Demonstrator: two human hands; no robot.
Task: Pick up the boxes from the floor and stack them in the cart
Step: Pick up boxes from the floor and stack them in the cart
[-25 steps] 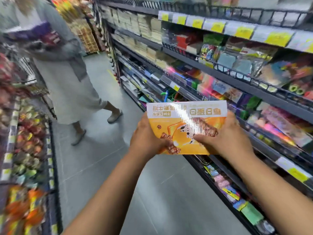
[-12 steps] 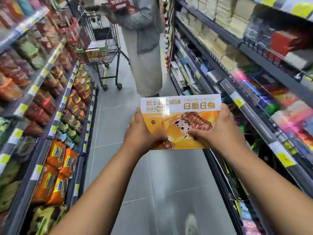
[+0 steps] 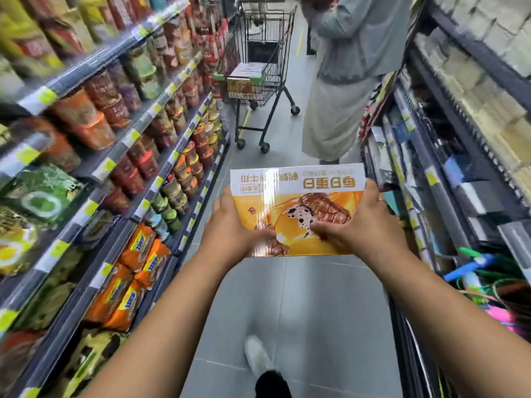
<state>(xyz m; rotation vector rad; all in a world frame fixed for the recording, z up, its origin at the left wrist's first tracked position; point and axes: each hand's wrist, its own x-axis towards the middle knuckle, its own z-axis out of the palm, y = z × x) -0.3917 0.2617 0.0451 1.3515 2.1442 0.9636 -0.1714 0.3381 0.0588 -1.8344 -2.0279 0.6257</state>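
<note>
Snack shelves (image 3: 115, 156) line your left and stationery shelves (image 3: 431, 168) your right, with grey floor (image 3: 301, 311) between. Ahead, a person (image 3: 344, 81) in a grey top and pale skirt stands just right of the wire cart (image 3: 283, 53), filling much of the aisle beside it. A few stacked boxes (image 3: 247, 73) lie inside the cart. You hold the orange box (image 3: 298, 196) in front of you, well short of the cart. Your left grip (image 3: 230, 225) curls round its left edge and your right grip (image 3: 359, 225) round its right, thumbs on top.
</note>
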